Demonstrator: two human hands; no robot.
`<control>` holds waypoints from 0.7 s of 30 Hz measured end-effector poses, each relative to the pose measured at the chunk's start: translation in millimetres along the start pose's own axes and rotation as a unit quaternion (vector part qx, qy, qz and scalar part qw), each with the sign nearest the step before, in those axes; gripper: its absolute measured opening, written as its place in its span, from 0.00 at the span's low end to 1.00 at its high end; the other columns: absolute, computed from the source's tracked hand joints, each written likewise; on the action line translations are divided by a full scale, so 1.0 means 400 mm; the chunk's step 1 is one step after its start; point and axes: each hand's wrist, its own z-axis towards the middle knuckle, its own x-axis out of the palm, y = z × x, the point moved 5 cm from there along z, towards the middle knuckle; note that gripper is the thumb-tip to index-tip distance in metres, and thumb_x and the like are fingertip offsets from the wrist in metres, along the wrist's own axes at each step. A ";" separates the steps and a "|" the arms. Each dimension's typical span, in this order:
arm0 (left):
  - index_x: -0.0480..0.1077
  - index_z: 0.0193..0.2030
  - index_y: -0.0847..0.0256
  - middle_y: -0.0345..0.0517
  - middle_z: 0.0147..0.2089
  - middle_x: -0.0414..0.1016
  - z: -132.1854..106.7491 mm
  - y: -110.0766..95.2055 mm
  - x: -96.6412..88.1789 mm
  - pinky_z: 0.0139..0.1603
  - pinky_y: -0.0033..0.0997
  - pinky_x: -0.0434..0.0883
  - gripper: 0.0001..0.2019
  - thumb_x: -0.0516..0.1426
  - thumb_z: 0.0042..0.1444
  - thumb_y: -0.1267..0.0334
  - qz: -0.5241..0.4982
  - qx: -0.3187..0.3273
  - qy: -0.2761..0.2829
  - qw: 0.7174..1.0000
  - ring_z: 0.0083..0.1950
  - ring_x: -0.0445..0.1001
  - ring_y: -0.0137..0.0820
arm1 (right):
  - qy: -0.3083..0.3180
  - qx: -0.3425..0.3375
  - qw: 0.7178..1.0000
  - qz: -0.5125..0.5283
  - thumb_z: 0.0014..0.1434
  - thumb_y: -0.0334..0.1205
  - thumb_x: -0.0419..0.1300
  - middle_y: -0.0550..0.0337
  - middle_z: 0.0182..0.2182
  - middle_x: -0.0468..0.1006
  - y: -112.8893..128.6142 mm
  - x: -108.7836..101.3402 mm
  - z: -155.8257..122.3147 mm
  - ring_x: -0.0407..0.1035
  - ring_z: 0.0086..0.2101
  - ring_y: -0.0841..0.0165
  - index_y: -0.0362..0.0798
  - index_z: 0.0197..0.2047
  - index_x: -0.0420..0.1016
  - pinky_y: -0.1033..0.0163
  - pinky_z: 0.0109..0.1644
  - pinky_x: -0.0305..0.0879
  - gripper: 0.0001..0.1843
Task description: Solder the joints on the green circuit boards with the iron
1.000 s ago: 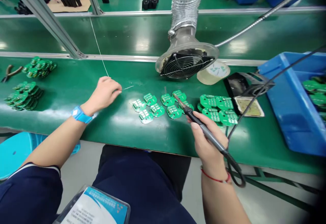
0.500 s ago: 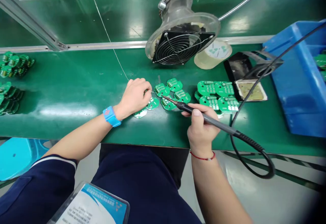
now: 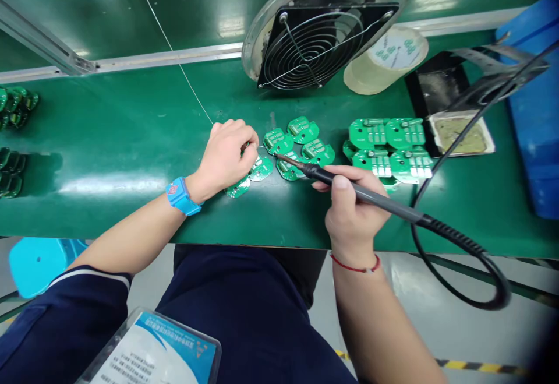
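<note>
In the head view my right hand (image 3: 356, 209) is closed around the grip of a soldering iron (image 3: 371, 196). Its tip points left and lies at the lower edge of a green circuit board (image 3: 278, 141). My left hand (image 3: 229, 154) pinches a thin solder wire (image 3: 192, 90), whose short end sticks out toward the same board near the tip. Whether tip and wire touch is too small to tell. More round green boards lie close by, one (image 3: 238, 187) below my left fingers and another (image 3: 318, 152) right of the iron's tip.
Stacked boards (image 3: 369, 133) stand right of my right hand, with more piles (image 3: 13, 162) at the far left. A fan in a fume hood (image 3: 323, 46) hangs over the bench. Behind are a pale roll (image 3: 386, 60), an iron stand with sponge (image 3: 463, 133) and a blue bin (image 3: 537, 139).
The view has shifted closer, so the fan and the boards look larger. Both hands keep their grips, and the iron's tip stays at the same board's lower edge.
</note>
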 end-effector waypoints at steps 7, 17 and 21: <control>0.68 0.30 0.61 0.43 0.32 0.71 0.000 0.001 0.008 0.44 0.39 0.61 0.07 0.51 0.57 0.70 0.014 0.011 0.001 1.000 0.38 0.68 0.35 | 0.007 -0.003 1.000 -0.011 0.63 0.52 0.58 0.62 0.24 0.78 -0.006 0.001 -0.002 0.75 0.25 0.68 0.51 0.40 0.78 0.61 0.28 0.70 0.14; 0.72 0.35 0.61 0.47 0.34 0.71 -0.003 -0.027 0.032 0.45 0.42 0.62 0.12 0.48 0.63 0.66 0.112 0.086 0.012 0.990 0.41 0.69 0.38 | -0.003 -0.001 1.000 0.000 0.62 0.53 0.59 0.62 0.25 0.79 0.003 0.004 0.000 0.75 0.25 0.69 0.50 0.39 0.78 0.62 0.29 0.71 0.15; 0.72 0.35 0.61 0.48 0.34 0.71 -0.002 -0.028 0.027 0.44 0.42 0.62 0.13 0.48 0.64 0.66 0.132 0.088 -0.003 0.987 0.41 0.69 0.38 | -0.004 -0.006 1.000 0.006 0.62 0.52 0.59 0.62 0.24 0.79 0.005 0.003 0.001 0.75 0.25 0.69 0.50 0.39 0.78 0.63 0.29 0.71 0.15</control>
